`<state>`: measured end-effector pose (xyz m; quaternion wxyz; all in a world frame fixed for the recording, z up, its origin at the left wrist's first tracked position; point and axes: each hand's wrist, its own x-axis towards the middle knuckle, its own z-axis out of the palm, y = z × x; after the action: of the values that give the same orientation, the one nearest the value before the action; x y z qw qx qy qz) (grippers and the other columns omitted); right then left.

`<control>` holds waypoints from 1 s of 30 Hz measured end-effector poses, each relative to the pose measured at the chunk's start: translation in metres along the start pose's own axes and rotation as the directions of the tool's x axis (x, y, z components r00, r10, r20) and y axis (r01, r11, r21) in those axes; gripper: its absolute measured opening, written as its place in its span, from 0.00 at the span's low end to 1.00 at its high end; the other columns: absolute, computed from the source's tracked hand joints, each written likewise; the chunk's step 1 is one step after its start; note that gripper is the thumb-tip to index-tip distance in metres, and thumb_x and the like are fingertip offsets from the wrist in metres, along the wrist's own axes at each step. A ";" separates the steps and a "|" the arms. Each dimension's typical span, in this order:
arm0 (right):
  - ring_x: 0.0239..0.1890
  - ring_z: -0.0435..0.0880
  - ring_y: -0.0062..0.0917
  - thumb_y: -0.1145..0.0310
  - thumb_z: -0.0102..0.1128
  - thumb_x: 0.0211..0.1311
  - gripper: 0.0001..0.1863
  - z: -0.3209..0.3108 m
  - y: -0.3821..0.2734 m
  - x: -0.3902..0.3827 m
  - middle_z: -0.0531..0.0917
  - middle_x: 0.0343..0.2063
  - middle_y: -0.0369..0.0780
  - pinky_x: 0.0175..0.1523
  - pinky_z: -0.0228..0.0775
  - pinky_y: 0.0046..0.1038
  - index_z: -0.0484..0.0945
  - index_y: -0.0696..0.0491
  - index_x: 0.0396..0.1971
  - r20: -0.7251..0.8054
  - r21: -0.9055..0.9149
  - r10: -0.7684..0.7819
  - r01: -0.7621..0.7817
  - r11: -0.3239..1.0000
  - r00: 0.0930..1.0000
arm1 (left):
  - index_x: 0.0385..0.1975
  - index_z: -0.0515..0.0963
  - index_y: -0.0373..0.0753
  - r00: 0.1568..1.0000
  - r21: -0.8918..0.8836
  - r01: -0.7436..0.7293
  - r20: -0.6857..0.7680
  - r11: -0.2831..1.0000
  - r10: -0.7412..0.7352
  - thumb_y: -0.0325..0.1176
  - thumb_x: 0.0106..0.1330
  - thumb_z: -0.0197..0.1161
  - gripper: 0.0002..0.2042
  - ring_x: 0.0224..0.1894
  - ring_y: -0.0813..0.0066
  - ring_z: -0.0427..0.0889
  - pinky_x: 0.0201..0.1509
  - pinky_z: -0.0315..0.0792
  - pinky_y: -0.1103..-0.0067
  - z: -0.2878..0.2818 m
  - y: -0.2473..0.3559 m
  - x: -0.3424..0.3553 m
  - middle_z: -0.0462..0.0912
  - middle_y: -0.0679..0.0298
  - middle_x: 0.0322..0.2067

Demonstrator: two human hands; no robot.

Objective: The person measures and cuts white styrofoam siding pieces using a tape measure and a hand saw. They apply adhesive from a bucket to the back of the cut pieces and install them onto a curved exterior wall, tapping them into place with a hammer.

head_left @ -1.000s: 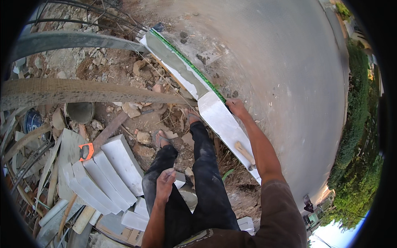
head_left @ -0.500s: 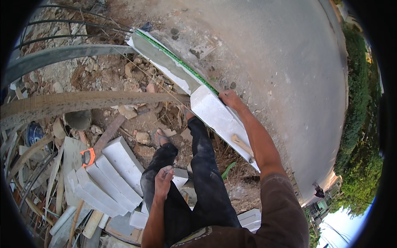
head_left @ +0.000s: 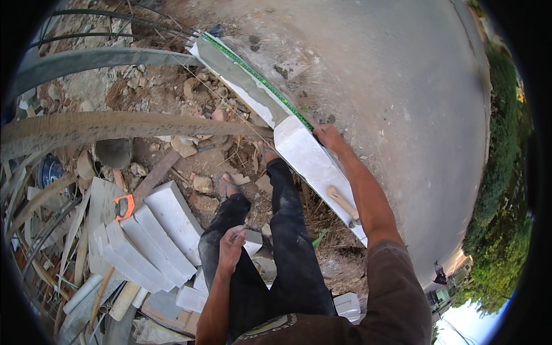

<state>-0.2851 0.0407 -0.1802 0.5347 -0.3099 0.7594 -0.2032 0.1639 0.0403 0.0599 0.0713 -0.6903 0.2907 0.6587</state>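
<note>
right hand point(head_left: 329, 137) presses white block point(head_left: 307, 156)

The person's right hand point(head_left: 329, 138) rests on the far end of a white block point(head_left: 310, 161) set in a row along the road point(head_left: 402, 103) edge, beside a green level point(head_left: 259, 80) lying on the grey mortar-covered course point(head_left: 236, 69), while a wooden-handled tool point(head_left: 343, 204) lies on the block nearer the body. The left hand point(head_left: 231, 248) hangs loosely curled against the dark trouser leg point(head_left: 287, 241), holding nothing. To the left, white blocks point(head_left: 155, 230) lean stacked among rubble, with an orange-handled saw point(head_left: 123, 206) beside them.
</note>
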 end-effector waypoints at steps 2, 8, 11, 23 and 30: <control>0.33 0.84 0.41 0.61 0.55 0.65 0.17 -0.001 0.003 0.000 0.83 0.30 0.56 0.44 0.74 0.39 0.82 0.61 0.33 0.003 -0.013 0.003 -0.003 1.000 1.000 | 0.57 0.77 0.32 1.000 0.003 -0.005 0.004 1.000 0.005 0.37 0.74 0.64 0.19 0.49 0.74 0.85 0.53 0.76 0.78 0.000 -0.002 0.001 0.86 0.61 0.48; 0.33 0.85 0.42 0.61 0.56 0.64 0.17 0.002 0.008 0.000 0.83 0.30 0.57 0.44 0.75 0.39 0.82 0.63 0.33 -0.026 -0.019 0.017 -0.018 1.000 1.000 | 0.57 0.77 0.33 1.000 -0.015 -0.007 -0.002 1.000 0.007 0.38 0.73 0.65 0.19 0.48 0.75 0.85 0.53 0.76 0.78 0.001 -0.006 0.003 0.85 0.62 0.47; 0.32 0.85 0.43 0.60 0.56 0.64 0.18 0.003 0.009 0.001 0.83 0.30 0.57 0.43 0.75 0.39 0.82 0.62 0.33 -0.026 -0.026 0.027 -0.028 0.999 0.999 | 0.57 0.77 0.33 1.000 -0.019 -0.007 -0.005 1.000 0.007 0.38 0.73 0.65 0.18 0.48 0.75 0.85 0.53 0.76 0.78 0.002 -0.005 0.003 0.85 0.62 0.47; 0.31 0.78 0.20 0.63 0.52 0.68 0.17 0.009 0.031 0.007 0.84 0.24 0.41 0.41 0.74 0.31 0.84 0.60 0.39 -0.008 -0.048 0.021 -0.021 0.999 1.000 | 0.57 0.77 0.33 1.000 -0.057 -0.014 0.007 0.998 0.015 0.38 0.74 0.64 0.18 0.47 0.76 0.84 0.52 0.76 0.78 -0.001 -0.010 0.006 0.85 0.63 0.47; 0.36 0.87 0.38 0.60 0.53 0.65 0.18 0.006 0.008 0.009 0.86 0.32 0.55 0.46 0.76 0.36 0.85 0.59 0.40 -0.008 -0.050 -0.019 0.019 0.999 1.000 | 0.57 0.77 0.31 1.000 -0.139 -0.023 -0.012 0.990 0.022 0.36 0.74 0.65 0.18 0.47 0.80 0.82 0.53 0.76 0.80 0.005 -0.009 0.001 0.85 0.63 0.46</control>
<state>-0.2835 0.0406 -0.1934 0.5217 -0.3297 0.7634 -0.1905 0.1643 0.0497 0.0557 0.0141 -0.6936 0.2523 0.6746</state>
